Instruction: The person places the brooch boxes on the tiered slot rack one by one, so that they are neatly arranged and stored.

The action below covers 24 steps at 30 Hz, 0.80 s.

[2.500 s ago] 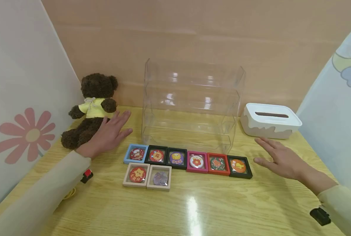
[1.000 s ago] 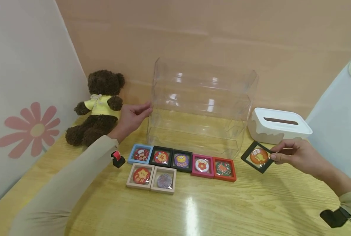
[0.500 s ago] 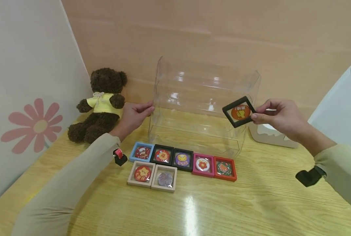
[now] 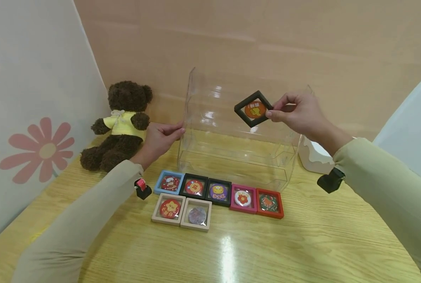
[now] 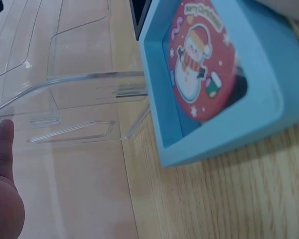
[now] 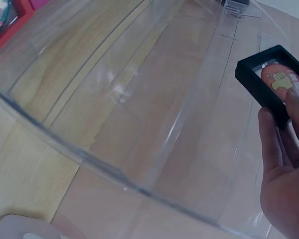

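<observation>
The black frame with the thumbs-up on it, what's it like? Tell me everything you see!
The thumbs-up frame is black and square with thick sides, maybe plastic. Inside is a round orange badge showing a yellow thumbs-up with small lettering above, and the space around the badge looks see-through. In the head view it is held up, tilted like a diamond, in front of the clear tiered rack. The right-hand grip pinches its right-hand corner. I can't tell whether it touches the rack.
</observation>
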### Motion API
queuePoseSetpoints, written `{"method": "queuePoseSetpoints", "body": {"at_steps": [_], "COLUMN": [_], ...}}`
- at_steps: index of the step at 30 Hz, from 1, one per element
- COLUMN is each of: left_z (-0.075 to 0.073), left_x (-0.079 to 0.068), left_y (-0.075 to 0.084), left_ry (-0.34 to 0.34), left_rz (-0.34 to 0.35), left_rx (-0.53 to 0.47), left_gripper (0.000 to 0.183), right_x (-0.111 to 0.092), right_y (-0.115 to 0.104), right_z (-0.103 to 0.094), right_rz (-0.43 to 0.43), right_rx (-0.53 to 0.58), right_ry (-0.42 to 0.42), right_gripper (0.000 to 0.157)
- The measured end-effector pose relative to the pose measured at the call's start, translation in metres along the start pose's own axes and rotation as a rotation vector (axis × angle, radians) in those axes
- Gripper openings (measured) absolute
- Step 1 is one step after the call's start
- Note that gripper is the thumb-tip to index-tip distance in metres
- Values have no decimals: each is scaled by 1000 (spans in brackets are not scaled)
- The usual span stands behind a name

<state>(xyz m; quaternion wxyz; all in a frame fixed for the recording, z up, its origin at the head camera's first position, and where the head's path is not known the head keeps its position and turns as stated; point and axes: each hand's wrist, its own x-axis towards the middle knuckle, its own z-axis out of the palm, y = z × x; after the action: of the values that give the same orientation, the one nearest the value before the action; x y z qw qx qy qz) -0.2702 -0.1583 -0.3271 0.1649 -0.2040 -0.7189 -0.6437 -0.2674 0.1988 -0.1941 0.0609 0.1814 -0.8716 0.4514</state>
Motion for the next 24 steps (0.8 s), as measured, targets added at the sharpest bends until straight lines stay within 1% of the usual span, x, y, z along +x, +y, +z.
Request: {"method": "queuePoseSetpoints", "body": {"at_steps": [3, 7, 10, 14, 20, 24], "left_z": [-1, -1, 1, 3, 5, 6], "left_x": [0, -1, -1, -1, -1, -2], "left_y": [1, 1, 1, 1, 2, 3], "left_ry": [5, 16, 14, 7, 4, 9], "left_rz": [3, 0, -10, -9, -5, -10], "left_rx": [-11, -15, -18, -16, -19, -22], "left_gripper": [21, 20, 21, 21, 20, 21], "right_x": [10, 19, 24, 28, 35, 40], "right_y": [-8, -15, -17, -20, -26, -31], "right_z": [9, 21, 28, 36, 46, 53], "right_rz": [-33, -46, -81, -125, -127, -158], "right_rx": [-54, -196, -274, -311, -318, -347], "right_ry": [7, -6, -1, 10, -24, -30], "right_gripper": [22, 25, 23, 21, 19, 19]}}
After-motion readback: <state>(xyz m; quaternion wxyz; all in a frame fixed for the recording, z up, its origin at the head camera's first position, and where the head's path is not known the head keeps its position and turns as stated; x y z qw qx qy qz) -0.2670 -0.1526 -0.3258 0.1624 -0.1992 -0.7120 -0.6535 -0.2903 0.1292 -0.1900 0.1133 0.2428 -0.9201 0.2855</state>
